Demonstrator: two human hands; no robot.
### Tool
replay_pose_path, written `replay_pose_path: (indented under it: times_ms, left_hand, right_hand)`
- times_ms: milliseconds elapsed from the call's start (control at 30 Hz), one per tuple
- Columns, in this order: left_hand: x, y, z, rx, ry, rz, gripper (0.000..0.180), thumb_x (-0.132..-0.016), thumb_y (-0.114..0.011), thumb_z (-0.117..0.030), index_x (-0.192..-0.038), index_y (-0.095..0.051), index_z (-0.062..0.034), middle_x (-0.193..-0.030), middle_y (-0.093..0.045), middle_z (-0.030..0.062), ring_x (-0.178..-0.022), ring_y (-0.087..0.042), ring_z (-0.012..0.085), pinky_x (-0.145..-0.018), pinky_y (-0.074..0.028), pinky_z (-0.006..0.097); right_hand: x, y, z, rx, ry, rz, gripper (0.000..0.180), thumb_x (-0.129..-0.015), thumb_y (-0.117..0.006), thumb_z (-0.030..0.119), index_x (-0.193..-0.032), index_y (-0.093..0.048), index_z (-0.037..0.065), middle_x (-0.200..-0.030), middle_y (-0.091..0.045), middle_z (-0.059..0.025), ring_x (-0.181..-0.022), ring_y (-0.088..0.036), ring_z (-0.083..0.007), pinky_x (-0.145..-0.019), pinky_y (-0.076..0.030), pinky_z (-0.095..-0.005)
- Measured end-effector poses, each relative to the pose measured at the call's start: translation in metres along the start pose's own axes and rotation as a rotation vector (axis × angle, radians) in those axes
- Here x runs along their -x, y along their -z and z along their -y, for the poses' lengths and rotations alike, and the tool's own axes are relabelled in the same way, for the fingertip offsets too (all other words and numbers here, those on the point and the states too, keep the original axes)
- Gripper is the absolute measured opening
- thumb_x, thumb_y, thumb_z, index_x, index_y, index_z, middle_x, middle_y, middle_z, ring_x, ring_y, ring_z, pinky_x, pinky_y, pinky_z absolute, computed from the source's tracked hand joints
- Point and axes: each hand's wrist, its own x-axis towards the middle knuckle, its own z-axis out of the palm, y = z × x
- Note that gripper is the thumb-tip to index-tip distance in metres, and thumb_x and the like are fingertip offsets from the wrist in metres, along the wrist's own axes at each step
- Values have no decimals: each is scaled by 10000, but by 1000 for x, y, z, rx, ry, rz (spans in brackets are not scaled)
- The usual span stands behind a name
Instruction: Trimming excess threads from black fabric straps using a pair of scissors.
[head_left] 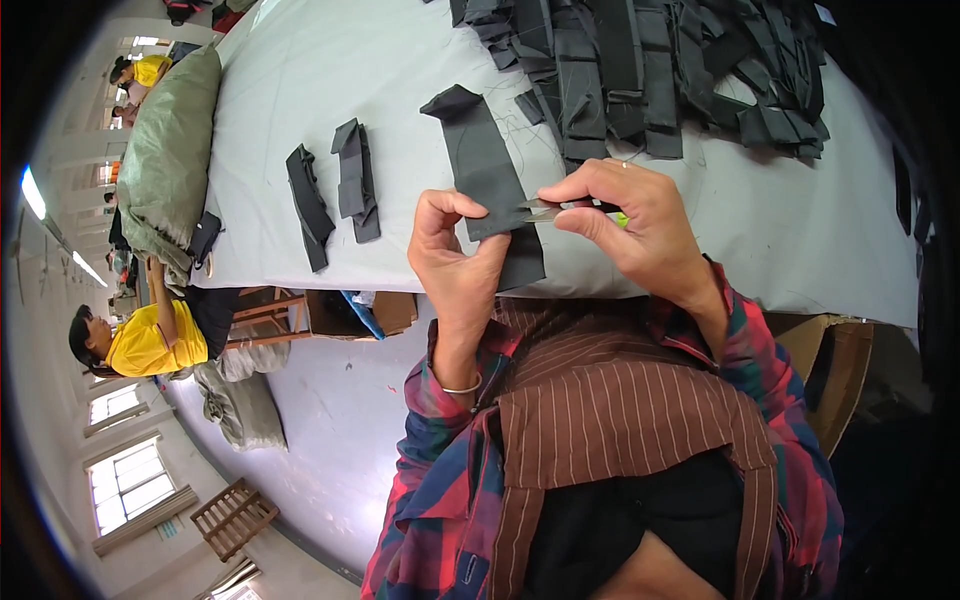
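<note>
A dark grey fabric strip (482, 150) lies at a slant on the white-covered table, its far end folded over. My left hand (452, 250) pinches the near end of this strip between thumb and fingers. In my right hand (645, 225) is a small pair of thread snips (545, 212), the blades pointing left at the strip's edge beside my left fingertips. Loose threads trail by the strip's right side. Two folded dark pieces, one (310, 208) farther left and one (357, 180) closer, rest to the left of my hands.
Bundles of dark fabric strips (620, 80) are heaped along the far side of the table (260, 120). A stuffed green sack (170, 140) sits at the left end, near a person in a yellow shirt (160, 335). Cardboard boxes (840, 370) stand below the near edge.
</note>
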Motion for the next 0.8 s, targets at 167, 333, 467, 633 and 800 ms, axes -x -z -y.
replay_pose_path:
  times_ms: [167,333,467,633,800]
  left_hand:
    - [3,-4,7,-31,-86,-38,274,-667,-655,120,-827,-522,-58,-831,-536,7,-788,-499,89,-756,-393,206]
    - [5,-6,9,-25,-100,-51,275,-668,-669,114,-820,-521,-59,-812,-538,9,-770,-498,92,-735,-393,209]
    - [5,-5,14,-20,-111,-63,287,-666,-686,112,-821,-518,-61,-816,-544,14,-768,-499,94,-733,-397,215]
    - [5,-6,15,-36,-141,-111,297,-671,-698,112,-825,-512,-60,-836,-564,30,-791,-528,106,-765,-408,226]
    - [6,-4,15,-47,-156,-92,299,-678,-718,101,-823,-510,-58,-860,-585,51,-823,-556,120,-795,-416,238]
  right_hand:
    - [0,-6,-1,159,136,-40,183,-748,-712,115,-908,-671,36,-760,-643,-58,-645,-554,-201,-620,-407,-290]
    - [1,-9,-2,209,141,-59,183,-735,-724,121,-893,-673,44,-737,-635,-54,-629,-546,-200,-611,-394,-298]
    - [2,-7,-5,280,169,-107,153,-733,-736,199,-838,-666,113,-709,-627,-1,-599,-528,-184,-573,-397,-297]
    - [8,-4,-3,142,19,-114,174,-726,-725,66,-886,-668,26,-757,-641,-63,-652,-564,-177,-622,-429,-284]
    - [9,-3,-1,179,39,-104,163,-740,-714,62,-888,-665,16,-773,-647,-68,-672,-575,-175,-621,-435,-278]
